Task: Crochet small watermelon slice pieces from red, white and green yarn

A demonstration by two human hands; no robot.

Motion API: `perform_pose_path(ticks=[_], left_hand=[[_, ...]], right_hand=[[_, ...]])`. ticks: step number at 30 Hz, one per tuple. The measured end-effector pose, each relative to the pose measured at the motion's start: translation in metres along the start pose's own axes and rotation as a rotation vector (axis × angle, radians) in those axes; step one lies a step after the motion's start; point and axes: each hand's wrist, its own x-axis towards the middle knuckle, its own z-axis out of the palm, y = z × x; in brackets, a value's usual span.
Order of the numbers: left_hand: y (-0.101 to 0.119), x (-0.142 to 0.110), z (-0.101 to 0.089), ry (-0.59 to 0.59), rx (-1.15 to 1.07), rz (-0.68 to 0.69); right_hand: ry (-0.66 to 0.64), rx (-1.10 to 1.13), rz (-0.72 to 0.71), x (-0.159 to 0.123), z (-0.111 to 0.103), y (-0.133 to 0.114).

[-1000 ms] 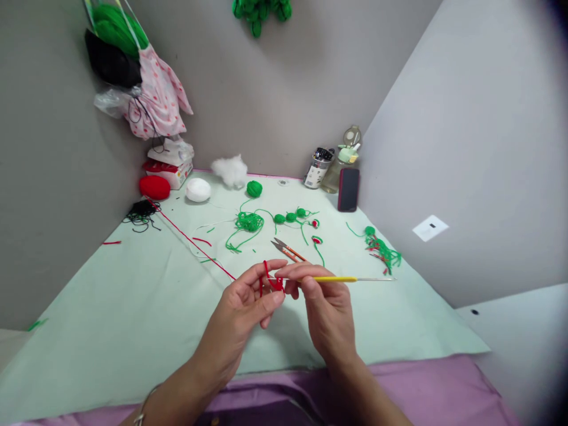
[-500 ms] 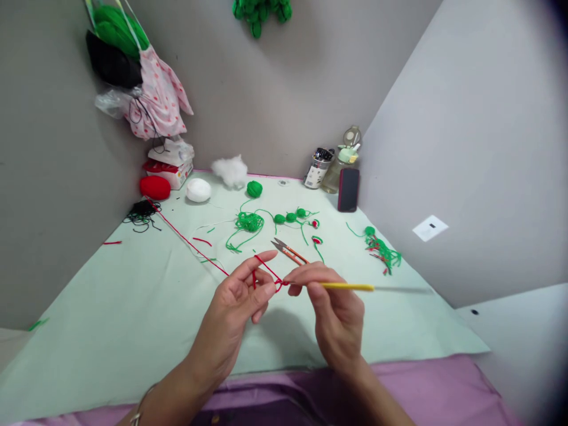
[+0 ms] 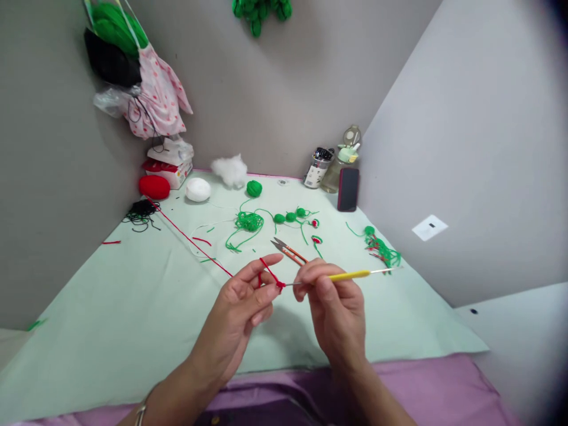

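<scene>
Between thumb and fingers, my left hand (image 3: 248, 296) pinches a small piece of red yarn work (image 3: 280, 286). A red strand (image 3: 190, 241) loops over its raised index finger and runs back to the red yarn ball (image 3: 154, 187). My right hand (image 3: 332, 296) grips a crochet hook (image 3: 350, 276) by its yellow handle. The hook's thin metal tip meets the red loops at my left fingertips; its other metal end points right. Just beyond my hands lie orange-handled thread snips (image 3: 289, 251), blades pointing up and left.
A green yarn tangle (image 3: 249, 221), a green ball (image 3: 254, 189) and small green crocheted balls (image 3: 290, 217) lie mid-table. Behind are a white yarn ball (image 3: 197, 190) and white stuffing (image 3: 229, 170). At right stand a phone (image 3: 348, 189), a bottle (image 3: 332, 177) and green-red scraps (image 3: 384, 251).
The crochet hook has tilted, its right end rising, and my right hand has drawn slightly away from the left. The red loops at my left fingertips look tighter.
</scene>
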Motion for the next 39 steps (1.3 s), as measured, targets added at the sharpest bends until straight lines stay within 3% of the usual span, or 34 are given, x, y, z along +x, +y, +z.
perform_pose_path(ticks=[5, 10, 16, 34, 39], left_hand=[[-0.009, -0.001, 0.001, -0.001, 0.16, 0.05], [-0.005, 0.001, -0.003, 0.025, 0.203, 0.022], [-0.004, 0.0, -0.009, -0.026, 0.213, 0.003], [0.002, -0.004, -0.014, -0.16, 0.329, -0.025], [0.002, 0.0, -0.02, -0.167, 0.371, 0.047]], right_hand=[[0.025, -0.12, -0.048, 0.0, 0.002, 0.003], [0.012, -0.003, 0.042, -0.003, -0.001, 0.007], [0.024, 0.043, 0.076, -0.005, -0.003, 0.009], [0.097, 0.077, 0.003, -0.006, 0.002, 0.006], [0.062, 0.062, -0.017, -0.005, 0.0, 0.006]])
